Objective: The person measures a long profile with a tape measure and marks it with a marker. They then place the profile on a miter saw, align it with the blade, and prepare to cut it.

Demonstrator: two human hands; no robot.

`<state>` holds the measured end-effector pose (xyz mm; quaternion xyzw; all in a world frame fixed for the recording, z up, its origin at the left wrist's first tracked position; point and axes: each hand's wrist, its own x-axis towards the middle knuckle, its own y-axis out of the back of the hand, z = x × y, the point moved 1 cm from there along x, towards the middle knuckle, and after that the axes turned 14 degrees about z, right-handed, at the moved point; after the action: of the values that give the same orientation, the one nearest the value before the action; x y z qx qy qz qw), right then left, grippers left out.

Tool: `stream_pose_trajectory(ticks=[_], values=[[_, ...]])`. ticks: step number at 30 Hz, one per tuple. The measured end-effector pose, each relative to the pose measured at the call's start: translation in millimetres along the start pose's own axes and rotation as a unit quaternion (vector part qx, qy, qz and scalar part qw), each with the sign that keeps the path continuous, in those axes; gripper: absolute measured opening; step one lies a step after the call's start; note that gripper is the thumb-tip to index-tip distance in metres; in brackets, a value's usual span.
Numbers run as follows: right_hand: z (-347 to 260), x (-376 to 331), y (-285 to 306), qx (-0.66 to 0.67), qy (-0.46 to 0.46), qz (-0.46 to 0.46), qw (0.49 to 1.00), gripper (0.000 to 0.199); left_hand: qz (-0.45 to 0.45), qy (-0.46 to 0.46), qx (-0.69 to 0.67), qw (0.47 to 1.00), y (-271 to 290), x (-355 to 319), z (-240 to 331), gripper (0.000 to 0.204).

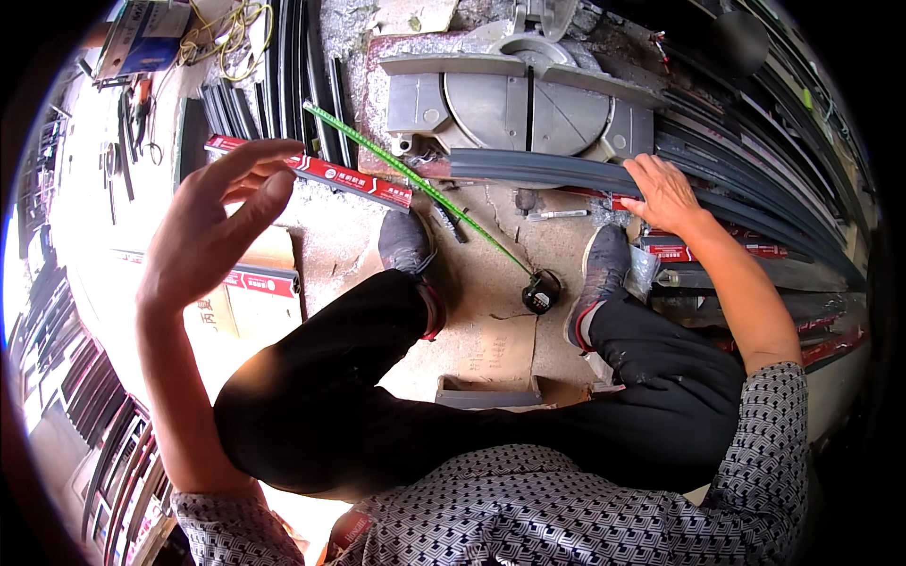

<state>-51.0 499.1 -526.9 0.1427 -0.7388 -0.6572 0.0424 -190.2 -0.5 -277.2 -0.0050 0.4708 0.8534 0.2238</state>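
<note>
Under the right grip (663,191): dark profile strip (557,172), smooth, semi-matt, plastic or coated metal. Beyond it, saw base (528,108), dull grey cast metal. Floor (491,274): rough, dusty concrete.

Patterned sleeves (774,424), black trousers (377,396), grey shoes (406,241)

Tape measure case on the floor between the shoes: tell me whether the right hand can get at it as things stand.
Probably yes. The right hand rests open on the dark profile strips, holding nothing, and the black tape measure case lies uncovered on bare floor beside the right shoe.
</note>
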Motion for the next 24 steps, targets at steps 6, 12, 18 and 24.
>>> stream_pose_trajectory(ticks=[6, 12, 18, 24], values=[[-6.0, 14.7, -2.8, -0.006, 0.031, 0.02, 0.999, 0.054, 0.025, 0.215, -0.148, 0.965, -72.7, 21.0, -152.2, 0.063], [-2.8, 8.9, -4.7, -0.011, 0.024, 0.01, 1.0, 0.054, 0.05, 0.429, -0.264, 0.862, -173.6, 12.4, -253.0, 0.062], [-2.3, 19.1, 7.0, 0.0, 0.028, 0.041, 0.999, 0.056, 0.098, 0.489, -0.38, 0.779, -212.8, 23.8, -275.5, 0.062], [-7.7, 43.5, 15.5, 0.02, 0.011, 0.083, 0.996, 0.058, 0.117, 0.487, -0.433, 0.749, -225.1, 33.5, -280.6, 0.046]])
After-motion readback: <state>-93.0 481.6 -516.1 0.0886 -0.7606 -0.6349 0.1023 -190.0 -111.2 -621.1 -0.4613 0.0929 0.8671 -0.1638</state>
